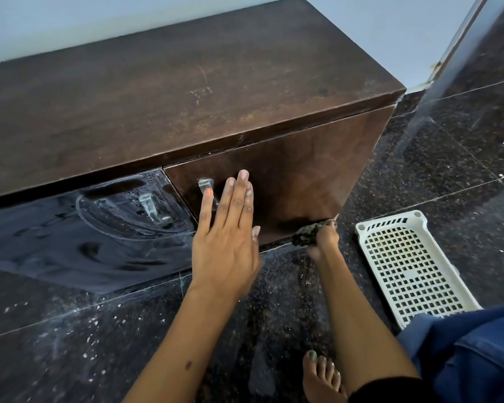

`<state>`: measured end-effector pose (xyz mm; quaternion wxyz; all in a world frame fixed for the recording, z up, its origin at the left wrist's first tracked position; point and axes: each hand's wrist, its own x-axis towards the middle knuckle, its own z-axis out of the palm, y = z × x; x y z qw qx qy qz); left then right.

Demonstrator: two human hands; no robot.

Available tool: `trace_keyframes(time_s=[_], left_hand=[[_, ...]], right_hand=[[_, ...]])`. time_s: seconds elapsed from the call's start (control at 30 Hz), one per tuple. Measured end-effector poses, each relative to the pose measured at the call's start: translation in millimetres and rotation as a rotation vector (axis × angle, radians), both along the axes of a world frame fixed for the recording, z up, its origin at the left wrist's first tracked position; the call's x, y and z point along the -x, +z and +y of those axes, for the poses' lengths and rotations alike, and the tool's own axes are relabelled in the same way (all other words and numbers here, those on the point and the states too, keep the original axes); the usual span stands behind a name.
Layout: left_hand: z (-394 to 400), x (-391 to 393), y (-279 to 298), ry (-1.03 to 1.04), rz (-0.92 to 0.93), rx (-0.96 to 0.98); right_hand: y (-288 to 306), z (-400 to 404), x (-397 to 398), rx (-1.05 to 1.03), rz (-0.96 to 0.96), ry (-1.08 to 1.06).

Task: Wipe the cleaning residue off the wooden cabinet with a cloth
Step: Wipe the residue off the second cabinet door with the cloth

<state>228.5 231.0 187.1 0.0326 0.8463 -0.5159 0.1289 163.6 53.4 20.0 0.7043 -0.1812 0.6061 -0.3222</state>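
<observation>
A low dark wooden cabinet [186, 91] stands against the wall. Its left door [79, 234] is smeared with white soapy residue in swirls around a metal handle [152, 206]. The right door [297, 181] looks mostly clean and brown. My left hand [227, 237] lies flat and open against the right door, covering part of its handle [205, 186]. My right hand [322, 238] grips a dark crumpled cloth [306, 234] pressed to the bottom right corner of the right door.
A white perforated plastic basket [405, 266] lies on the dark speckled stone floor [448, 170] to the right. A glass or metal panel edge [437, 82] rises at the far right. My bare foot [322, 376] and blue trouser leg [472, 353] are at the bottom right.
</observation>
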Motion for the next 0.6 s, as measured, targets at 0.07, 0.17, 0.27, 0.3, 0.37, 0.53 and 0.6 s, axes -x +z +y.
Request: trace_keyframes(time_s=[0.07, 0.17, 0.27, 0.3, 0.37, 0.53, 0.6], left_hand=[[-1, -1, 0, -0.014, 0.0, -0.005], [-1, -1, -3, -0.008, 0.017, 0.01], [2, -1, -5, 0.014, 0.002, 0.002], [2, 0, -5, 0.016, 0.0, -0.002], [0, 0, -5, 0.011, 0.007, 0.002], [-2, 0, -3, -0.007, 0.017, -0.001], [-1, 0, -4, 0.0, 0.022, 0.005]], right_hand=[[1, -2, 2, 0.066, -0.002, -0.069], [7, 3, -9, 0.23, 0.128, -0.145], [5, 10, -17, 0.273, 0.203, -0.086], [0, 9, -14, 0.233, 0.205, -0.051], [-7, 1, -3, 0.086, 0.134, 0.016], [0, 2, -5, 0.137, 0.163, -0.091], [11, 11, -18, 0.316, 0.235, -0.19]])
